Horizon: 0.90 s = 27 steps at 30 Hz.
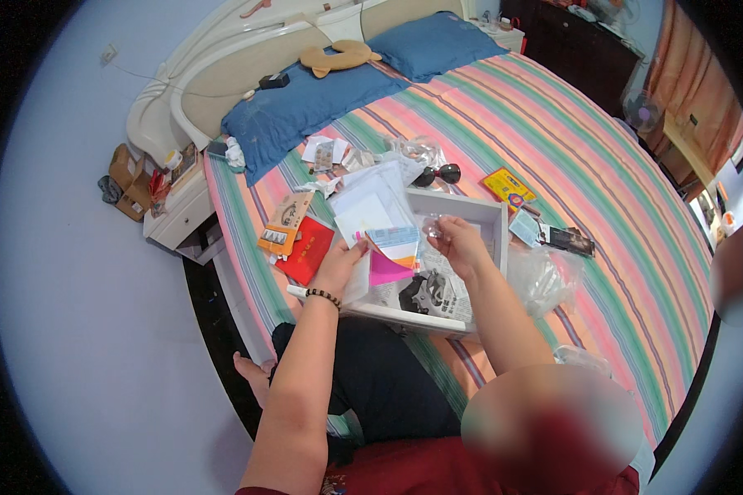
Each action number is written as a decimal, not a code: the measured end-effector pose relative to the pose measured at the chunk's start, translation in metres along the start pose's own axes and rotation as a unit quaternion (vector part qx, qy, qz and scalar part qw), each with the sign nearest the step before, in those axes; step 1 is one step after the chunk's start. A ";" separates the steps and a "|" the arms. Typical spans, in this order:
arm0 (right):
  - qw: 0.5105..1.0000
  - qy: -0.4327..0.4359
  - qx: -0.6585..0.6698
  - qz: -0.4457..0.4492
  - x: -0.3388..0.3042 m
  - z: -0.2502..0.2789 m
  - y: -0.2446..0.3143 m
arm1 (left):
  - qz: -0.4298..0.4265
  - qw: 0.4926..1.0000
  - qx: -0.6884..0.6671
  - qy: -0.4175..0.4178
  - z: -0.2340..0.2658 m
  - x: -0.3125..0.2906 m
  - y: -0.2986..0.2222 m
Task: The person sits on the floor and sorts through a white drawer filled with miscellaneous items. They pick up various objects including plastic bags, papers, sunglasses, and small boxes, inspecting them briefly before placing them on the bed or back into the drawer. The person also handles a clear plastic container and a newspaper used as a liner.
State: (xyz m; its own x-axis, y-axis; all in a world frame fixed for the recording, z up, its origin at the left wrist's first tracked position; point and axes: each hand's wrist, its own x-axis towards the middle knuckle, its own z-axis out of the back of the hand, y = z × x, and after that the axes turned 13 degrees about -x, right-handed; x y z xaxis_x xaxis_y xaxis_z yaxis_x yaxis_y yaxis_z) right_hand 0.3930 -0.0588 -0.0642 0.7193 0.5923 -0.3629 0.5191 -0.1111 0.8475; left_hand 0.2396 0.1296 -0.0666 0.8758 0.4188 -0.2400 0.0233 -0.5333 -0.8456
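Note:
My left hand [341, 266], with a beaded bracelet at the wrist, is closed on a stack of papers [373, 206]. White sheets fan out at the top, and a pink sheet [390, 269] hangs below. Under the papers lies a white drawer [501, 227], lined with newspaper [450, 301]. Over the drawer's right half, my right hand [462, 243] pinches a small clear plastic piece [432, 223], whose exact kind I cannot make out. A red booklet [307, 250] and an orange-and-tan packet [286, 219] lie left of the stack.
Sunglasses [437, 175], crumpled clear plastic [417, 151] and blister packs [324, 155] lie beyond the drawer. At its right are a yellow packet [509, 186], a dark packet [571, 240] and a clear plastic bag [545, 279]. A white nightstand [182, 216] stands left of the bed.

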 end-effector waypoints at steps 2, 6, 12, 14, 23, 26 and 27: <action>0.999 -0.020 -0.029 0.022 -0.005 -0.005 0.001 | 0.017 0.999 -0.011 0.029 -0.001 -0.001 -0.001; 0.992 -0.069 -0.002 0.105 -0.022 -0.003 0.025 | 0.032 0.999 -0.004 0.036 -0.003 -0.006 -0.010; 0.984 -0.029 -0.125 0.123 -0.068 -0.012 0.029 | 0.076 0.993 0.086 0.041 -0.035 -0.014 -0.019; 0.987 -0.007 -0.120 0.103 -0.071 -0.012 0.015 | 0.050 0.992 0.099 0.054 -0.046 -0.019 -0.017; 0.980 -0.042 -0.165 0.100 -0.114 0.009 -0.004 | 0.073 0.970 0.219 0.075 -0.094 -0.051 -0.007; 0.970 -0.078 -0.190 0.126 -0.127 0.045 0.008 | 0.075 0.973 0.192 0.108 -0.098 -0.048 0.000; 0.968 -0.109 -0.176 0.143 -0.131 0.064 0.011 | 0.078 0.975 0.175 0.115 -0.096 -0.046 0.003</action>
State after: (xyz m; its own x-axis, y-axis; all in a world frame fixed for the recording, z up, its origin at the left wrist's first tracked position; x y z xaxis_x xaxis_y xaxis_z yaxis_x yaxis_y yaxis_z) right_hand 0.3341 -0.1884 -0.0324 0.9107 0.3906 -0.1347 0.1228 0.0554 0.9909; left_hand 0.2461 0.0382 -0.0123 0.9412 0.1556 -0.3000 -0.2497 -0.2781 -0.9275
